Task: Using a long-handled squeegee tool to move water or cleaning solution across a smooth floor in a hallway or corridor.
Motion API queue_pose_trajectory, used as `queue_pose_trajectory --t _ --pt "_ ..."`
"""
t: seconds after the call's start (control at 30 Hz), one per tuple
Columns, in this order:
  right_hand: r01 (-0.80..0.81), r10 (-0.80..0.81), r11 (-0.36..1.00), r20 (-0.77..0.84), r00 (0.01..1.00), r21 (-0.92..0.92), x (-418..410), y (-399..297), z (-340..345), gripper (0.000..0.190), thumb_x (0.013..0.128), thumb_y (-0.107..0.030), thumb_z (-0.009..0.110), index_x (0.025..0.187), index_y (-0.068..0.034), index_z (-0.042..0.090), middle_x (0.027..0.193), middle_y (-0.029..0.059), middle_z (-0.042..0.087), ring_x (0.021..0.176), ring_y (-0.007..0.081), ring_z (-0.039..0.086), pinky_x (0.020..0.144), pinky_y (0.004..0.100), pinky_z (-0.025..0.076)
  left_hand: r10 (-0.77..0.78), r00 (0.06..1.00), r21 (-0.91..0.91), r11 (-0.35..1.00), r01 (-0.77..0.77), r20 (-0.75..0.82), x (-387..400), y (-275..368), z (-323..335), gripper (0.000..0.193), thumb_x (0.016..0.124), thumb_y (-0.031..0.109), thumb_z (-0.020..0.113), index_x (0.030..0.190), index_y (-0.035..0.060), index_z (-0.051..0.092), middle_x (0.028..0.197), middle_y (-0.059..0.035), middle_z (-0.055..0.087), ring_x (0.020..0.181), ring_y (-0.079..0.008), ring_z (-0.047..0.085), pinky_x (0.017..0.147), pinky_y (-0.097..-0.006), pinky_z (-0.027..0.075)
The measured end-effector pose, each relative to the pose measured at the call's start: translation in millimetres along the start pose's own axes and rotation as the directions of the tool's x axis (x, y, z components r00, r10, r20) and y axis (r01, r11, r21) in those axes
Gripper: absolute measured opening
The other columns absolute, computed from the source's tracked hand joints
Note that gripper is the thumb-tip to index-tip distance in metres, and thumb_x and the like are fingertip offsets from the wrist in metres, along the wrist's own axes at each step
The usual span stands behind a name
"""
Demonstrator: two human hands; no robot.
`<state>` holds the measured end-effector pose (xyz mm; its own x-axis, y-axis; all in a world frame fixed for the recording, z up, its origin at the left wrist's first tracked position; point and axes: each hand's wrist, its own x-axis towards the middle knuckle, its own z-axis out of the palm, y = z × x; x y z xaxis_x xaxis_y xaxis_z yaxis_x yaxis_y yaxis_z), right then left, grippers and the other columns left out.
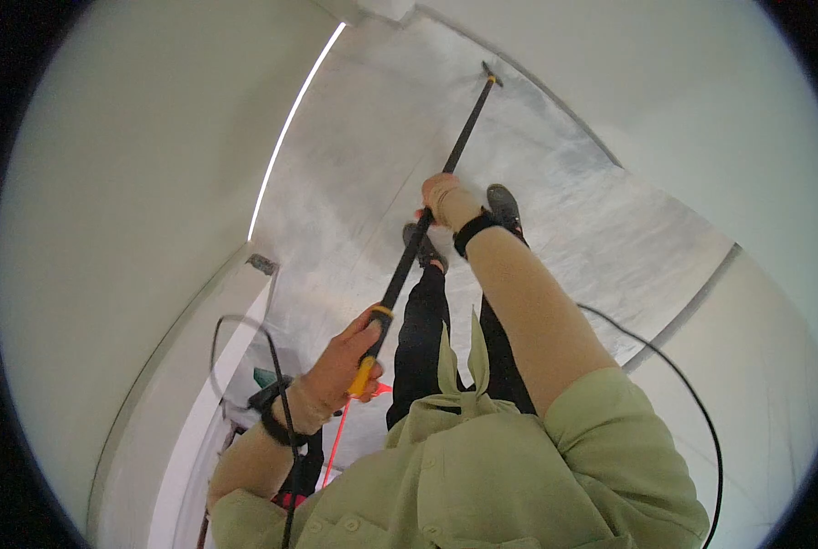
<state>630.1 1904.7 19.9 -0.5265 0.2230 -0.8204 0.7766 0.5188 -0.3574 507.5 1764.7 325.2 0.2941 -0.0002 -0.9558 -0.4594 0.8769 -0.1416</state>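
A long-handled scraper (pixel 468 130) with a black shaft runs from near my waist out over the grey floor. Its yellow butt end (pixel 361 376) sits in my left hand (pixel 346 350), whose fingers wrap the grip. Farther along the shaft, my right hand (pixel 443 190) is closed around its middle. The narrow, dark scraper head (pixel 492 73) is at the floor near the foot of the far wall. Both of my shoes, the right one (pixel 504 204) farther forward, stand on the floor beyond my right hand.
Smooth grey flooring (pixel 367 151) lies between pale walls (pixel 141 151). A bright strip of light (pixel 292 117) edges the left wall. Behind my left arm are a red pole (pixel 337 439) and partly hidden dark items. Black cables (pixel 683 370) loop at both sides.
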Motion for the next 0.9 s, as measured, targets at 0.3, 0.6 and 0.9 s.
queue_pose_trajectory --t 0.3,0.6,0.9 --pt "0.044 -0.043 0.999 0.099 0.994 -0.014 -45.2 -45.9 3.9 0.040 0.062 -0.048 0.064 0.069 -0.009 0.062 0.077 0.0097 0.062 0.076 0.0250 0.060 0.065 0.0342 0.047 -0.076 0.996 0.061 0.995 0.079 -0.040 -19.6 -21.2 -24.8 0.043 0.086 0.032 0.040 0.127 0.0260 0.027 0.052 -0.0024 0.043 0.037 -0.0115 0.042 0.032 -0.0247 0.036" --pt "0.037 -0.057 0.986 -0.117 0.992 -0.161 -42.1 31.5 21.9 0.038 0.054 -0.041 0.071 0.068 -0.007 0.063 0.078 0.0130 0.062 0.074 0.0268 0.061 0.062 0.0342 0.048 -0.056 0.998 -0.070 0.996 0.057 0.021 0.6 -29.3 22.7 0.047 0.085 0.034 0.042 0.128 0.0235 0.026 0.054 -0.0035 0.041 0.038 -0.0120 0.038 0.034 -0.0246 0.033" --pt "0.095 -0.103 0.953 -0.012 0.995 -0.289 -73.7 35.0 -22.6 0.019 0.068 -0.027 0.061 0.062 -0.009 0.064 0.065 0.0075 0.062 0.066 0.0206 0.061 0.057 0.0339 0.048 -0.024 0.999 -0.156 0.987 0.031 0.049 27.1 -34.9 67.2 0.047 0.086 0.034 0.041 0.128 0.0257 0.025 0.056 -0.0035 0.042 0.041 -0.0113 0.040 0.035 -0.0248 0.035"
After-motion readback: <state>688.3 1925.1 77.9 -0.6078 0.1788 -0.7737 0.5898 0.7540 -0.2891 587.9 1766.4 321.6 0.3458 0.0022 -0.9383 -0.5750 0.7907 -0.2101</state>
